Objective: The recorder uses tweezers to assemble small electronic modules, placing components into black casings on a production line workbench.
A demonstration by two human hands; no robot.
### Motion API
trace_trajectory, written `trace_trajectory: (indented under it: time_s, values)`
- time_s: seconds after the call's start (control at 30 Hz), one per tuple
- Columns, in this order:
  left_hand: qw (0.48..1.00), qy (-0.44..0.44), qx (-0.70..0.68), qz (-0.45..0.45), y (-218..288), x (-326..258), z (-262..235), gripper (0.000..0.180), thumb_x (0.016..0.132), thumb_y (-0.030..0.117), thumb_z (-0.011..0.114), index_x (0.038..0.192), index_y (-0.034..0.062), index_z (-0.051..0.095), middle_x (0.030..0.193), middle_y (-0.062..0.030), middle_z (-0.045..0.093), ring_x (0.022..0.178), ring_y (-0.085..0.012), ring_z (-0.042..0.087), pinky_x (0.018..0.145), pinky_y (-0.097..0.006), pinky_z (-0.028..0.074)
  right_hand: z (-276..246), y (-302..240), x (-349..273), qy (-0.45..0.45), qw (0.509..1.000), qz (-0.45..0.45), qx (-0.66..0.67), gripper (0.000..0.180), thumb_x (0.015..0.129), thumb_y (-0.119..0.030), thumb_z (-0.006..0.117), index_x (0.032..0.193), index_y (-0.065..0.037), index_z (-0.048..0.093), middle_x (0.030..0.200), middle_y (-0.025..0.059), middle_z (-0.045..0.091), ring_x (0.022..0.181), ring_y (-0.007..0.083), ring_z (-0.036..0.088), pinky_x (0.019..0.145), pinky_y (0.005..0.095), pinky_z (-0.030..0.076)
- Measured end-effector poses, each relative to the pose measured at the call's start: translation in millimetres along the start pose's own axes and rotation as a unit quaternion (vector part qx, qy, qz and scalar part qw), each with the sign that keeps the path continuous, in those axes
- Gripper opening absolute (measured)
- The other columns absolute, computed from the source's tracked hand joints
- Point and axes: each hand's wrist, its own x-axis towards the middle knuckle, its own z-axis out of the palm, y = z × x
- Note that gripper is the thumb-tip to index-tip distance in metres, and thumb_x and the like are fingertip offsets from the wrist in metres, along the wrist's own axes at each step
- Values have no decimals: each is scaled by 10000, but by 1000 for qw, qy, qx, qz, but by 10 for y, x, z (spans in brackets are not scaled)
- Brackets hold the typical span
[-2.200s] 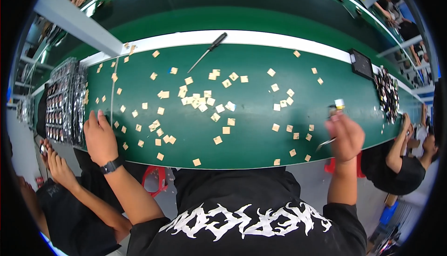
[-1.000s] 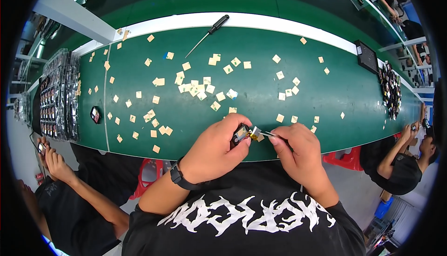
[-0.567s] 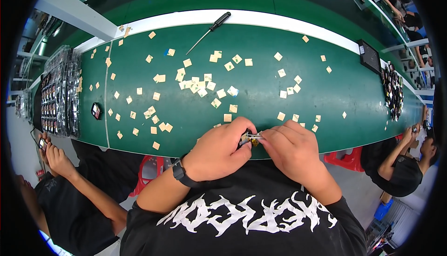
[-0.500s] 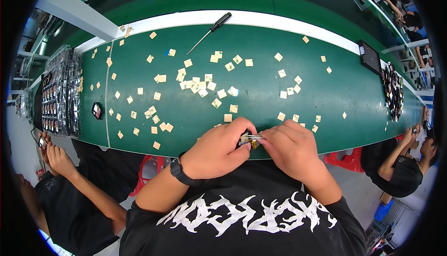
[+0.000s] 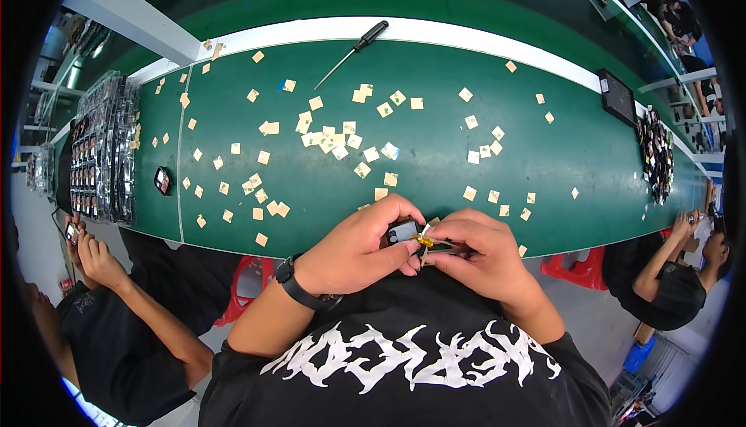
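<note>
My left hand (image 5: 359, 242), with a dark band on its wrist, is closed around a small black device (image 5: 402, 230) with a grey face, close to my body at the table's near edge. From the device's right side sticks a small yellow piece (image 5: 425, 240) like a flex ribbon. My right hand (image 5: 489, 256) pinches slim metal tweezers (image 5: 452, 250) beside that yellow piece. Fingers hide most of the tweezers. Whether the tips touch the ribbon I cannot tell.
Pale square stickers (image 5: 330, 139) lie scattered over the green table (image 5: 559, 170). A black-handled screwdriver (image 5: 365, 38) rests at the far edge. Stacked clear trays (image 5: 101, 155) and one black device (image 5: 162, 181) are at left. A black tray (image 5: 616, 97) and piled parts (image 5: 657, 155) stand right. People sit on both sides.
The device has turned in my left hand, so its grey face now shows. My right fingers have spread around the tweezers, which have swung lower. The yellow piece stays between the hands.
</note>
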Motion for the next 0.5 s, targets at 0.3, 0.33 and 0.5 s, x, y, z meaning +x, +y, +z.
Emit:
trace_trajectory:
  time_s: [0.3, 0.33, 0.5]
  values:
    - [987, 38, 154, 29, 62, -29, 102, 398, 969, -53, 535, 1359, 2, 474, 1157, -106, 628, 872, -133, 655, 732, -259, 566, 61, -97, 37, 38, 995, 80, 48, 256, 863, -11, 780, 1104, -3, 695, 866, 7, 640, 614, 34, 490, 530, 207, 395]
    - [981, 57, 178, 47, 50, -46, 111, 406, 968, -47, 545, 1364, 2, 469, 1151, -105, 641, 889, -134, 656, 756, -267, 559, 91, -70, 26, 55, 991, 103, 59, 201, 881, -21, 770, 1065, 2, 692, 817, -16, 620, 599, 22, 450, 527, 205, 370]
    - [959, 162, 206, 109, -120, -45, 183, 441, 938, 10, 604, 1349, 6, 445, 969, -174, 667, 802, -311, 679, 736, -388, 528, 82, -126, 12, 43, 975, 178, 124, 112, 928, -56, 741, 986, 6, 668, 712, -68, 543, 630, 4, 421, 542, 207, 353]
